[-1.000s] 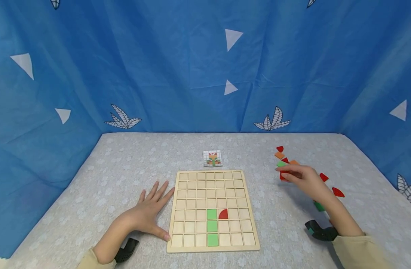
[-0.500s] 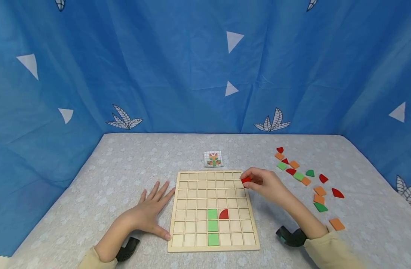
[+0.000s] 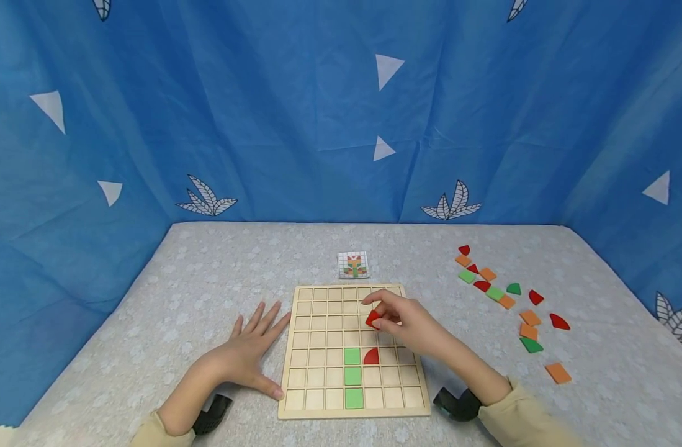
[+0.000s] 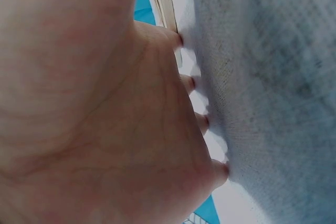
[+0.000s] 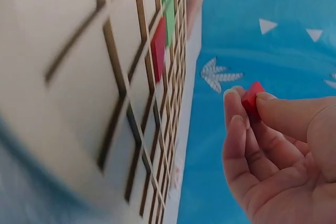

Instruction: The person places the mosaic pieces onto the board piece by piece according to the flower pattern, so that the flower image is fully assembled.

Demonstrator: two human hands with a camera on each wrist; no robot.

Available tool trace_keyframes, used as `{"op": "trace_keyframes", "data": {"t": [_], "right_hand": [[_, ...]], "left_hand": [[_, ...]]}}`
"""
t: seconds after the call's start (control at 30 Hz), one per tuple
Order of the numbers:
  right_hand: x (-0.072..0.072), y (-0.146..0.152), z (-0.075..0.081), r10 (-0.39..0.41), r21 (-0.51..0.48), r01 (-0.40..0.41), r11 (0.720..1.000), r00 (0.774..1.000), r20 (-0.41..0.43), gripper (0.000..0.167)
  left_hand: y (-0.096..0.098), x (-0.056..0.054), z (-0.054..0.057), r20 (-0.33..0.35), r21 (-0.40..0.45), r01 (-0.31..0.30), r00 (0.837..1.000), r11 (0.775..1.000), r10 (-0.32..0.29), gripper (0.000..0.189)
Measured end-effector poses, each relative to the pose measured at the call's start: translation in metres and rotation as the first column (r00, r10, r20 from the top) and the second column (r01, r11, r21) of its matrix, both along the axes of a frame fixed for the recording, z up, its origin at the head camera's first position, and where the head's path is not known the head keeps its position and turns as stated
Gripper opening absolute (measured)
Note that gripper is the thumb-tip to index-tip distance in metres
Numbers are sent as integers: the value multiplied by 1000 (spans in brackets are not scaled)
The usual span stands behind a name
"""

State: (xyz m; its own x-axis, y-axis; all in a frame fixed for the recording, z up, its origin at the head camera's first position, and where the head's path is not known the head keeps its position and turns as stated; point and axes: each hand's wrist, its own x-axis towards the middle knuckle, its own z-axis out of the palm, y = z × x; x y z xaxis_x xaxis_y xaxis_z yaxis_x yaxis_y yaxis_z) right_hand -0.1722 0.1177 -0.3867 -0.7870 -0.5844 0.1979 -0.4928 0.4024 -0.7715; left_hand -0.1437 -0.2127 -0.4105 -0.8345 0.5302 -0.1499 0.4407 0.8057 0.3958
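Over the upper right of a wooden grid board [image 3: 309, 400], my right hand [image 3: 410, 321] pinches a small red tile [image 5: 252, 99] between thumb and fingers; its exact shape is partly covered. The right wrist view shows it held clear of the board. My left hand [image 3: 242, 354] lies spread on the table with the thumb and a fingertip at the board's left edge; in the left wrist view the palm [image 4: 121, 124] fills much of the frame. Several light green square tiles [image 3: 353, 375] stand in a column on the board, and a red quarter-round tile [image 3: 371, 356] sits right of the top one.
Loose tiles lie scattered to the right, among them an orange square [image 3: 558, 373], a dark green piece [image 3: 531, 345] and a red quarter-round [image 3: 560, 321]. Behind the board is a small pattern card [image 3: 353, 264]. A blue curtain [image 3: 296, 112] stands beyond the table.
My right hand has picked a red tile from the scattered pieces and carried it left over the board. My left hand has stayed at the board's edge.
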Motion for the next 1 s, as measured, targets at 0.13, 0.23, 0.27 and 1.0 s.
{"op": "trace_keyframes", "data": {"t": [0.13, 0.23, 0.27, 1.0], "right_hand": [[5, -10, -3, 18, -36, -17, 999, 999, 36, 23], [8, -17, -7, 17, -43, -15, 999, 999, 37, 18], [9, -20, -8, 15, -41, -14, 999, 999, 37, 19], [20, -51, -31, 29, -78, -27, 997, 999, 23, 17]], "left_hand": [[0, 0, 0, -1, -4, -2, 1000, 1000, 2, 132], [0, 0, -1, -1, -2, 0, 1000, 1000, 0, 132], [0, -1, -1, -1, -1, 0, 1000, 1000, 0, 132], [0, -2, -1, 11, -8, -7, 1000, 1000, 7, 132]]}}
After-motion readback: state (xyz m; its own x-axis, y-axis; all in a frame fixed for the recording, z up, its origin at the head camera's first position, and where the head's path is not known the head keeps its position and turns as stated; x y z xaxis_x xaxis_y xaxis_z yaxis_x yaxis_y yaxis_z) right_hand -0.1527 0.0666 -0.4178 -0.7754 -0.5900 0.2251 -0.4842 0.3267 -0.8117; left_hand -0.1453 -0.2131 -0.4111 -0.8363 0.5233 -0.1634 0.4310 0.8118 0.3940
